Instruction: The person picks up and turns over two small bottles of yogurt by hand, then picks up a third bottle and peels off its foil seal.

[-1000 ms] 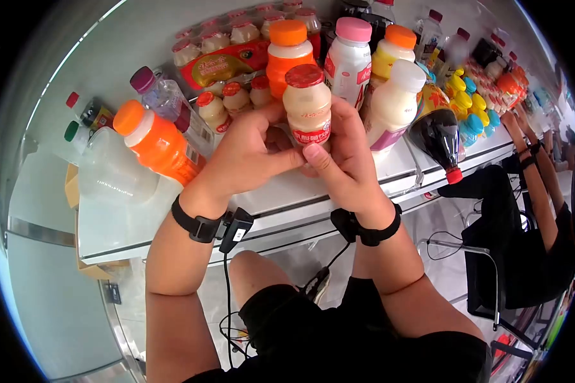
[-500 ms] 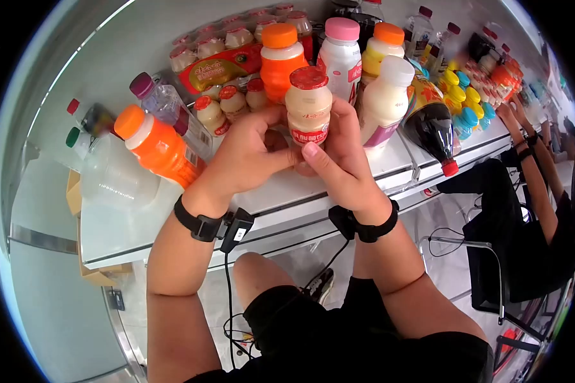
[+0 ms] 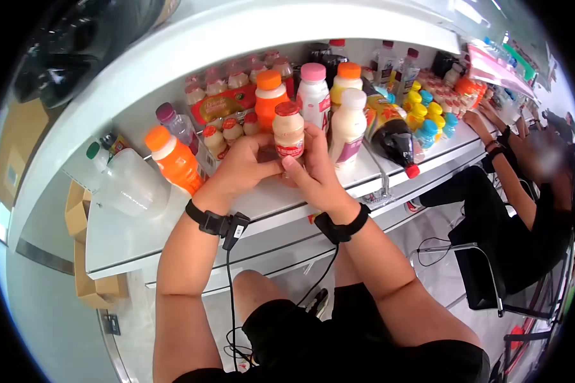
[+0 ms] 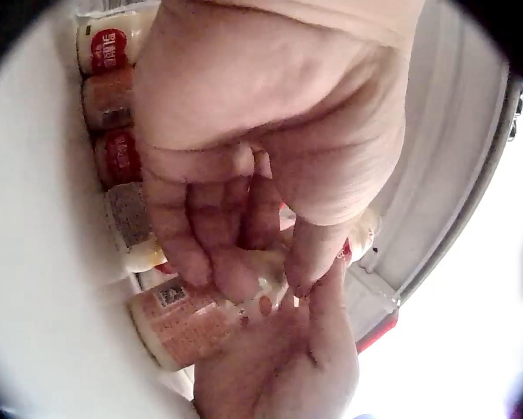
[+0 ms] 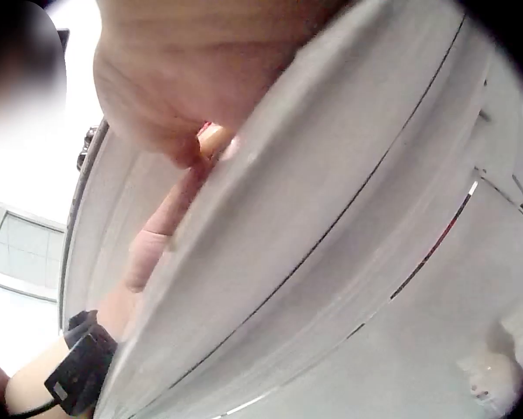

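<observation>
A small cream-coloured yogurt drink bottle [image 3: 289,135] with a red foil lid stands upright between the hands at the shelf's front. The right hand [image 3: 317,175] grips it, thumb across the lower front, fingers round its right side. On the other side the left hand [image 3: 241,167] holds it too, with the thumb near its base and fingers curled behind. Those curled fingers [image 4: 235,275] meet the other hand in the left wrist view. Behind the held bottle stand an orange-capped juice bottle [image 3: 271,102] and a pink-capped bottle [image 3: 314,96].
Left of the hands lean an orange drink bottle [image 3: 176,163] and a large translucent jug [image 3: 134,185]. To the right are a white-capped milk bottle [image 3: 347,131] and a dark soda bottle [image 3: 393,142] lying down. A red multipack [image 3: 222,105] sits behind. Another person [image 3: 524,191] sits farther right.
The head view has tilted up, bringing the upper shelf edge into sight. Both hands keep hold of the yogurt drink bottle, which stays upright.
</observation>
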The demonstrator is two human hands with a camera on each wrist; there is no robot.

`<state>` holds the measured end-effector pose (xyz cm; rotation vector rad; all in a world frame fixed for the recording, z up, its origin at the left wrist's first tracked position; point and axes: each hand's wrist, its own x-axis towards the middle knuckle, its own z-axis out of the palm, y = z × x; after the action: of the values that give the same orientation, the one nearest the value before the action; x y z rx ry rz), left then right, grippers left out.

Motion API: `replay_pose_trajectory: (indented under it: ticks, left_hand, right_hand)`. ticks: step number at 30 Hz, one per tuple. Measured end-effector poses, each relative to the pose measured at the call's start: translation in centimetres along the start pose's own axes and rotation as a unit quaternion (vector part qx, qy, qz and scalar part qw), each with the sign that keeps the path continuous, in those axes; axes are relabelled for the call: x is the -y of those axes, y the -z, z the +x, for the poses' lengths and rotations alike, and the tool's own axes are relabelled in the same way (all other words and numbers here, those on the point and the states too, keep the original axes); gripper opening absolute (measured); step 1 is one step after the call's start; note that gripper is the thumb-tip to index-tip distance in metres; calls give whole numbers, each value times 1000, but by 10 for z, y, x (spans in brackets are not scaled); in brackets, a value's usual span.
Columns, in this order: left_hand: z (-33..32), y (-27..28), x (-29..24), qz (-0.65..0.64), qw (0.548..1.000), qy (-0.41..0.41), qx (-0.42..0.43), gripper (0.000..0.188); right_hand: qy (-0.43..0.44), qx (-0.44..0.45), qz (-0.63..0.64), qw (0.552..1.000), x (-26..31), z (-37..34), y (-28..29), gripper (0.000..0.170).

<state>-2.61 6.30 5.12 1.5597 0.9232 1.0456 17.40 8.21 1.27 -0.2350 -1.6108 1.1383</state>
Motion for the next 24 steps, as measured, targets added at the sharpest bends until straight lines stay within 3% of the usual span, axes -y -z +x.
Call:
replay_pose_trajectory:
  ticks: [4, 7, 8, 10, 11, 13, 14, 16, 19, 22, 23, 24]
  left_hand:
    - [-5, 0, -6, -20, 1000, 21, 10, 41]
    - [-6, -8, -5, 39, 999, -4, -33, 42]
    - [-15, -13, -9, 187, 980, -22, -69, 41]
    - [-51, -35, -32, 463, 875, -48, -133, 39]
    - [-69, -41, -31, 584, 778, -154, -171, 38]
    - [-101, -56, -61, 721, 651, -193, -142, 36]
    - [-118, -65, -73, 753, 613, -205, -126, 41]
    - [-149, -95, -115, 735, 613, -264, -121, 40]
    - [-190, -126, -176, 697, 683, -193, -102, 45]
    - [-225, -151, -194, 704, 689, -159, -63, 45]
    - [-233, -156, -195, 707, 689, -153, -47, 45]
    - [-238, -162, -195, 709, 688, -148, -37, 45]
  right_hand:
    - [-10, -14, -28, 999, 3, -2, -6, 61]
    - [20, -28, -95, 995, -13, 2, -3, 61]
    - [32, -33, -124, 991, -18, 1, -2, 62]
    - [-44, -20, -89, 995, -6, 0, -4, 62]
    - [-87, -17, -70, 994, -1, -3, -5, 63]
    - [-25, -8, -118, 993, -4, -2, -3, 64]
    - [-3, -1, -142, 990, -10, -2, -3, 65]
    - [24, -7, -147, 989, -20, 1, -3, 63]
    - [-53, -5, -109, 993, -1, 5, -4, 63]
    - [-26, 24, -23, 999, -1, 18, 17, 65]
    - [118, 13, -139, 983, -18, 16, 9, 60]
    - [254, -34, -255, 932, -32, 15, -1, 56]
